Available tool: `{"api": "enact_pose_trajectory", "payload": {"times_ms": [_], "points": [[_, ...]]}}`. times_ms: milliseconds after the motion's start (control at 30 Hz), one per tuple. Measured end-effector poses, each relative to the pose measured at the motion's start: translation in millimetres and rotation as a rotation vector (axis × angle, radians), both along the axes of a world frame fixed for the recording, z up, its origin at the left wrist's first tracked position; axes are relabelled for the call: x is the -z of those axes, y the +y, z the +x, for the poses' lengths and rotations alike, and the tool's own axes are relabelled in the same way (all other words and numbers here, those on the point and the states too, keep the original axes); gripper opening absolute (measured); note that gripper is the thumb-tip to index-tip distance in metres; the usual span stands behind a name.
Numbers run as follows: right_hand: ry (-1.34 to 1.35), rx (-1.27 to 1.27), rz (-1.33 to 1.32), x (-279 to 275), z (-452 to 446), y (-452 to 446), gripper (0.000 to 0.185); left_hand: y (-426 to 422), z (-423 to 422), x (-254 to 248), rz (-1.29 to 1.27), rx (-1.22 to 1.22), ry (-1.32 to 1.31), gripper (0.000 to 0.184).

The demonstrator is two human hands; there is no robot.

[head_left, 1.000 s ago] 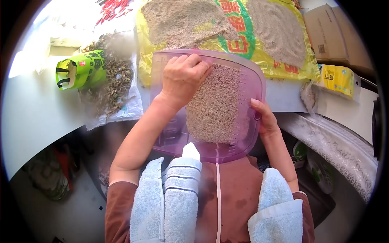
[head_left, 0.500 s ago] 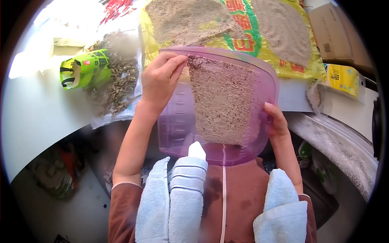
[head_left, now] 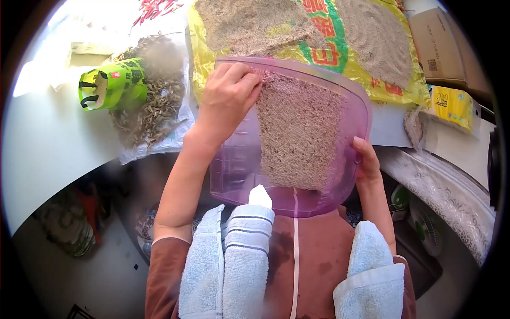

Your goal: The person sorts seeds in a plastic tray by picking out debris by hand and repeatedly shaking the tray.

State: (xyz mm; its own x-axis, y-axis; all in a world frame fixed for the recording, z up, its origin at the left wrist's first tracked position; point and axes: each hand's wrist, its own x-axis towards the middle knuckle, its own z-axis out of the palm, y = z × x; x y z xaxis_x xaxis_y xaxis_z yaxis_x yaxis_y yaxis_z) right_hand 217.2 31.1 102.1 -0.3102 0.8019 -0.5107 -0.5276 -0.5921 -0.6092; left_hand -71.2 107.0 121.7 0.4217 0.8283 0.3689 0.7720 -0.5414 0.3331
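Observation:
A translucent purple plastic tub point(head_left: 229, 169) is tilted in front of my chest, with a layer of small pale brown seeds point(head_left: 300, 135) spread over its inner face. Darker bits lie along the upper edge of that layer. My left hand point(head_left: 228, 95) is closed in a pinch at the top left corner of the seeds, just inside the tub's far rim. Whatever is between those fingertips is too small to make out. On the right side, my right hand point(head_left: 366, 159) grips the tub's wall, thumb on top and the other fingers mostly hidden behind it.
Beyond the tub, more seeds point(head_left: 374, 37) cover a yellow printed sack point(head_left: 199, 64). Left of it are a green bag point(head_left: 119, 82), dried brown plant pieces point(head_left: 159, 109) and red chilies point(head_left: 154, 10). A cardboard box point(head_left: 438, 48) and yellow packet point(head_left: 451, 109) stand right.
My left hand has shifted slightly right along the top edge of the seeds. The tub has moved a little right in view, and my right hand keeps its grip.

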Motion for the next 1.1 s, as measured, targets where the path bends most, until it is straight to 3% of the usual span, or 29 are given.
{"api": "enact_pose_trajectory", "payload": {"times_ms": [133,233,367,533,767,967,1100], "points": [[-0.001,-0.003,-0.010,-3.9,2.0,-2.2,0.074,-18.4,-13.7,-9.5,-0.062,-0.063,-0.034,0.023],[0.008,-0.012,-0.021,-4.9,0.3,-2.2,0.074,-13.4,-11.7,-1.2,0.047,-0.044,-0.055,0.025],[0.000,0.020,-0.023,-0.7,-0.3,-6.0,0.075,-17.6,0.2,4.4,0.057,0.059,0.060,0.024],[-0.008,0.081,-0.057,9.2,8.4,-14.8,0.074,-37.6,-16.2,-5.1,-0.123,0.164,-0.128,0.017],[-0.020,0.097,-0.061,11.7,11.5,-22.7,0.072,-40.0,-18.1,4.4,-0.156,-0.304,-0.466,0.017],[-0.007,0.128,-0.064,15.9,12.3,-28.0,0.071,-37.6,-0.8,16.4,-0.014,-0.016,-0.132,0.019],[0.007,0.160,-0.079,11.9,14.4,-32.8,0.070,-50.0,-13.8,15.5,0.024,0.106,-0.073,0.019]]}}
